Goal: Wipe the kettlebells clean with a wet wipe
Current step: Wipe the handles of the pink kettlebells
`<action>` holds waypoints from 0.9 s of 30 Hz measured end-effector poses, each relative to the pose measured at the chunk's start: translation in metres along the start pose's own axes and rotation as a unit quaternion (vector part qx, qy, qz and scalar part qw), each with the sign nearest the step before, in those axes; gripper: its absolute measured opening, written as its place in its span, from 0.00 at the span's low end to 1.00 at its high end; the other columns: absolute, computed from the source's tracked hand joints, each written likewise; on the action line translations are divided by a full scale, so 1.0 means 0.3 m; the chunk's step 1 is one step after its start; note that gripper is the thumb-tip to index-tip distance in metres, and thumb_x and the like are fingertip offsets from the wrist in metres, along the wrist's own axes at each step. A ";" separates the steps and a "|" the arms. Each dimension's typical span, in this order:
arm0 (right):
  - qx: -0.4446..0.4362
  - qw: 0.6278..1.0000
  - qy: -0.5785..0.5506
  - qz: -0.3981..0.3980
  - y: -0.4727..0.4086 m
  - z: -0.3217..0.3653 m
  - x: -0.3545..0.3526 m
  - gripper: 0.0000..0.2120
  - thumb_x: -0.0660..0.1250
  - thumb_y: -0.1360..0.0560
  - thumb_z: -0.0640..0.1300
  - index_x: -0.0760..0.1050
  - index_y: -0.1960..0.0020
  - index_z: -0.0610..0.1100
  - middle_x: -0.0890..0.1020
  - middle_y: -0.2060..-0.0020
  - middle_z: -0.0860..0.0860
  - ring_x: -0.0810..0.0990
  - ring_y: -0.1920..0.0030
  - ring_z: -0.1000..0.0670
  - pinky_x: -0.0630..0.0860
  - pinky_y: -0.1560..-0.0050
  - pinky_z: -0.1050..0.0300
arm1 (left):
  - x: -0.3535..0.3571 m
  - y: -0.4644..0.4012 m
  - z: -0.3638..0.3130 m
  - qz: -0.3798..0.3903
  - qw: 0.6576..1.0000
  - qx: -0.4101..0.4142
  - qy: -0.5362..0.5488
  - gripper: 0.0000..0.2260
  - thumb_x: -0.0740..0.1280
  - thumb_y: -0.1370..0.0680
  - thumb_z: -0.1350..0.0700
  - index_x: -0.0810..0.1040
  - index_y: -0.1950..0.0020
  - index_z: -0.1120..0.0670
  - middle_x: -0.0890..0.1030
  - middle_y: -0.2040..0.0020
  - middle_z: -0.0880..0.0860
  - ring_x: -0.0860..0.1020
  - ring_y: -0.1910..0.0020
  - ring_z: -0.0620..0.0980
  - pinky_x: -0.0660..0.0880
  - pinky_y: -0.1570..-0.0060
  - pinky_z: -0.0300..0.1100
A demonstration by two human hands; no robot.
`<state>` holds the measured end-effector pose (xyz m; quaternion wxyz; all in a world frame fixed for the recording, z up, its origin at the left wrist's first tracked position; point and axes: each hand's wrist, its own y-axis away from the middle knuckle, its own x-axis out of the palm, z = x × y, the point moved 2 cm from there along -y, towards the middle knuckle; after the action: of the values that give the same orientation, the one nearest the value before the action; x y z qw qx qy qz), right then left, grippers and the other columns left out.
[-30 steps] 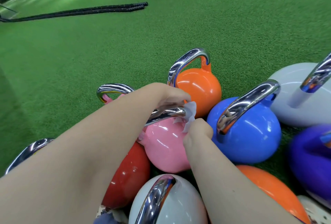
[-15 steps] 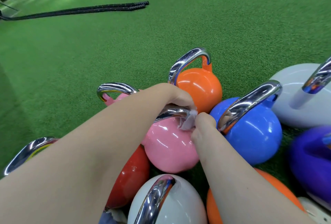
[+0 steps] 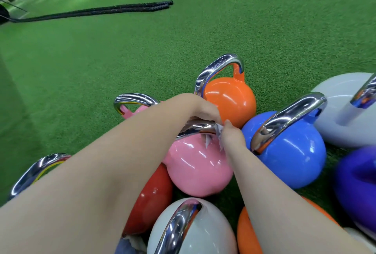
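Right now your left hand point(image 3: 203, 111) is curled over the chrome handle point(image 3: 195, 128) of the pink kettlebell point(image 3: 195, 168), gripping it from above. Your right hand point(image 3: 232, 135) pinches the wet wipe point(image 3: 218, 131) against the right end of that same handle, where it bends down toward the pink body; crumpled white folds of the wipe hang just below your fingers and touch the top of the pink ball. This kettlebell sits in the middle of a tight cluster on the green turf point(image 3: 142, 60). Just beyond it stands an orange kettlebell point(image 3: 232, 99), and to its right a blue kettlebell point(image 3: 293, 156), both upright and close against it. A red kettlebell point(image 3: 152, 196) lies near your left forearm, touching the pink one, and a grey kettlebell point(image 3: 203, 231) sits nearest to you. At the right edge are a pale grey kettlebell point(image 3: 337, 111) and a purple kettlebell point(image 3: 358, 184). Far off to the left, a black battle rope point(image 3: 101, 11) lies stretched across the turf.
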<state>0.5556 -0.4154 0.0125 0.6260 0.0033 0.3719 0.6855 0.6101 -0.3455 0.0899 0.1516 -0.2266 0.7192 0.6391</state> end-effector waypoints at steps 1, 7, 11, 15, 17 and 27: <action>-0.032 0.996 0.082 0.001 -0.003 0.017 -0.010 0.17 0.51 0.19 0.41 0.65 0.34 0.35 0.74 0.39 0.37 0.72 0.38 0.39 0.70 0.46 0.52 | 0.000 0.005 0.021 -0.009 1.000 0.009 0.021 0.11 0.60 0.22 0.53 0.78 0.57 0.57 0.82 0.57 0.57 0.79 0.59 0.56 0.77 0.53 0.48; -0.155 0.963 0.212 0.067 0.005 0.153 -0.058 0.12 0.58 0.22 0.41 0.73 0.41 0.40 0.77 0.41 0.40 0.75 0.41 0.42 0.70 0.48 0.53 | 0.003 0.082 0.135 -0.140 0.987 0.074 0.013 0.16 0.60 0.21 0.49 0.72 0.67 0.52 0.73 0.69 0.47 0.70 0.68 0.47 0.67 0.61 0.40; -0.220 0.936 0.243 0.129 0.059 0.263 -0.044 0.17 0.56 0.21 0.49 0.69 0.66 0.45 0.77 0.60 0.43 0.74 0.54 0.45 0.65 0.60 0.56 | 0.044 0.164 0.278 -0.165 0.976 0.106 0.091 0.10 0.59 0.20 0.52 0.76 0.55 0.55 0.74 0.64 0.50 0.71 0.63 0.47 0.66 0.65 0.33; -0.258 0.912 0.282 0.147 0.105 0.331 0.001 0.13 0.60 0.23 0.52 0.77 0.52 0.43 0.77 0.58 0.46 0.73 0.56 0.46 0.65 0.65 0.58 | 0.124 0.196 0.430 -0.209 0.953 0.130 0.176 0.14 0.61 0.20 0.51 0.76 0.40 0.58 0.75 0.48 0.52 0.71 0.48 0.48 0.69 0.50 0.38; -0.277 0.913 0.253 0.160 0.114 0.348 -0.004 0.09 0.63 0.24 0.45 0.79 0.50 0.43 0.81 0.54 0.46 0.77 0.53 0.46 0.68 0.63 0.59 | 0.165 0.210 0.474 -0.232 0.934 0.151 0.226 0.15 0.62 0.21 0.53 0.73 0.35 0.55 0.78 0.43 0.50 0.74 0.44 0.48 0.69 0.41 0.42; -0.298 0.922 0.188 0.163 0.126 0.349 -0.066 0.05 0.72 0.30 0.41 0.83 0.55 0.48 0.83 0.61 0.49 0.77 0.58 0.53 0.72 0.60 0.62 | 0.112 0.266 0.395 -0.348 0.902 0.159 0.198 0.16 0.57 0.20 0.62 0.71 0.32 0.57 0.73 0.34 0.51 0.68 0.34 0.46 0.59 0.49 0.25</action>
<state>0.5769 -0.3772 0.1168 0.3968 -0.2515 0.2557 0.8449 0.5315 -0.2266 0.1245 0.2530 -0.5573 0.7017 0.3648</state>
